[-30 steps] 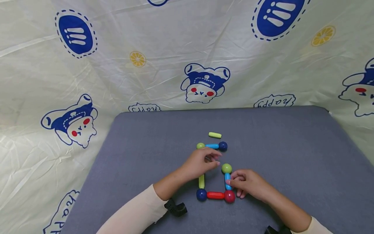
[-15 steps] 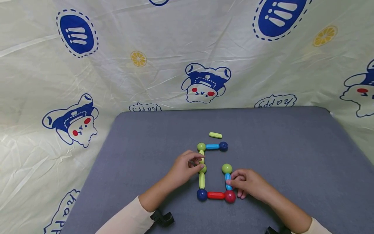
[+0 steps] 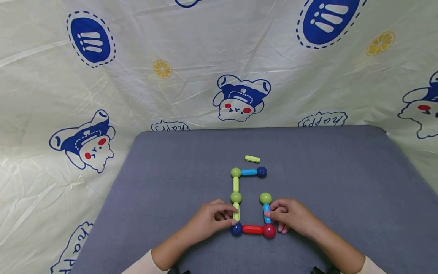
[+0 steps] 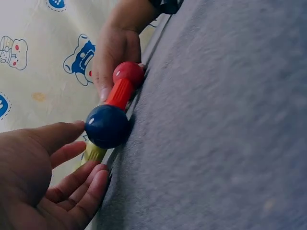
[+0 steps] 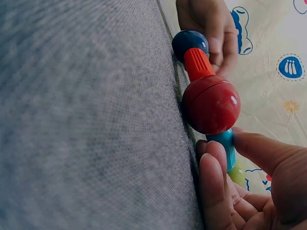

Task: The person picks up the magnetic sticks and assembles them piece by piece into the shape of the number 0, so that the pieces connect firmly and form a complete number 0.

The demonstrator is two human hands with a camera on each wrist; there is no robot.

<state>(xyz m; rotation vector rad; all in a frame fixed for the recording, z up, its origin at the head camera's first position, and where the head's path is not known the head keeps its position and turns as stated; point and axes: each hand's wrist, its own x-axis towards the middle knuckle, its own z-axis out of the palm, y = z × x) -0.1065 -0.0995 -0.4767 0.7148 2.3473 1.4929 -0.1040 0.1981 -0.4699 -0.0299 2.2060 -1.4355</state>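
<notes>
Magnetic building sticks and balls form a chain on the grey table. My left hand (image 3: 213, 220) holds the lower yellow-green stick (image 3: 236, 207), with the thumb at the dark blue ball (image 4: 106, 126) at the chain's lower left corner. A red stick (image 3: 252, 229) joins that ball to a red ball (image 5: 212, 104). Upward from the red ball stands a light blue stick (image 5: 223, 146), pinched between thumb and fingers of my right hand (image 3: 291, 216). A green ball (image 3: 265, 198) tops this stick.
Above the left hand the chain continues through a green ball (image 3: 235, 197), a yellow-green stick (image 3: 235, 185) and another green ball (image 3: 235, 172). A light blue stick (image 3: 248, 172) leads right to a dark blue ball (image 3: 261, 172). One loose yellow-green stick (image 3: 252, 159) lies farther back.
My left hand has come down the chain's left side, from near the upper part to the lower yellow-green stick. The right hand has stayed on the light blue stick.
</notes>
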